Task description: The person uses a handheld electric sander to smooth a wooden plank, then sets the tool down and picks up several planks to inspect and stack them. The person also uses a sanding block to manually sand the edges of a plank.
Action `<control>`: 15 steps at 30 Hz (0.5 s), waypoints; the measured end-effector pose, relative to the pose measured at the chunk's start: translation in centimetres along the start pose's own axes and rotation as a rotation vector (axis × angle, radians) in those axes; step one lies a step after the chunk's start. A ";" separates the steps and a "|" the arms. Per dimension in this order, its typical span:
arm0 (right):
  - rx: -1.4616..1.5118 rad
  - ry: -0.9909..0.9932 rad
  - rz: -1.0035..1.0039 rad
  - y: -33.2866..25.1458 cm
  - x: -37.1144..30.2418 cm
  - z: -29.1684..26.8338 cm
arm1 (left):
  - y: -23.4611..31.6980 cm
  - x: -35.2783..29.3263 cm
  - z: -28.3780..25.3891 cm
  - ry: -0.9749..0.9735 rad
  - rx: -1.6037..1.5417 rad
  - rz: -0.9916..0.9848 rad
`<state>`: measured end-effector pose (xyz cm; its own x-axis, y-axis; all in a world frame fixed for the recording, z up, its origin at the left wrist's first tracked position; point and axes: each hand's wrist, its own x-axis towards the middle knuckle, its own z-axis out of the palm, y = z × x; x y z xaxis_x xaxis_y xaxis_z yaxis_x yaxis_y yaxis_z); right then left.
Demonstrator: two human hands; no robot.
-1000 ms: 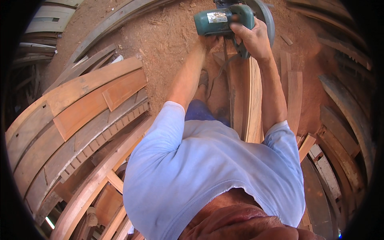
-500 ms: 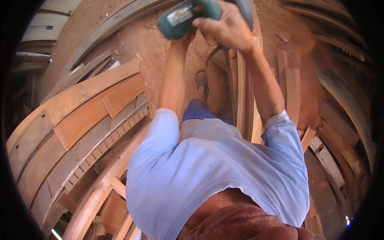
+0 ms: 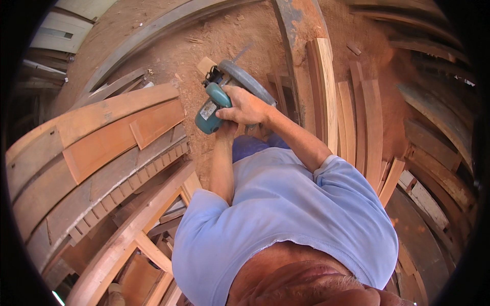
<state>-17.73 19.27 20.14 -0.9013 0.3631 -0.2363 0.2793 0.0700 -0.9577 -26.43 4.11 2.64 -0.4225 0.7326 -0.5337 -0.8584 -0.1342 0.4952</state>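
The person's right grip [image 3: 246, 106] is closed around the handle of a green circular saw [image 3: 218, 95], which is held over the floor in front of the body. The saw's motor housing [image 3: 206, 115] lies just left of that grip, and its round grey guard [image 3: 248, 81] curves beyond it and to its right. The left grip [image 3: 228, 127] is at the near side of the housing, just closer to the body; its fingers are hidden, so whether they are wrapped around the saw cannot be told. A small pale piece of wood [image 3: 205, 65] shows beyond the saw, ahead of both grips. Well to the right of the grips run several long boards [image 3: 326, 97]; ahead and to the right lies a worn beam [image 3: 301, 56]. To their left, an orange-brown panel [image 3: 115, 140] rests on stacked wood, near a notched strip [image 3: 135, 181].
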 end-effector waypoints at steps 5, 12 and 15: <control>0.056 -0.035 -0.026 -2.2 -3.8 3.8 | -1.9 -4.6 -3.6 -0.052 0.098 0.106; 0.109 -0.119 0.060 -3.7 -5.6 9.0 | -2.3 -10.7 -5.2 0.099 -0.181 0.187; 0.117 -0.189 0.126 -3.2 -4.5 11.6 | -1.5 -13.7 -6.4 0.149 -0.112 0.159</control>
<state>-18.36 6.65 22.38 -0.9106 0.1814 -0.3713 0.3633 -0.0772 -0.9285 -21.17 -9.98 4.83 -0.5857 0.5912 -0.5544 -0.8013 -0.3195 0.5059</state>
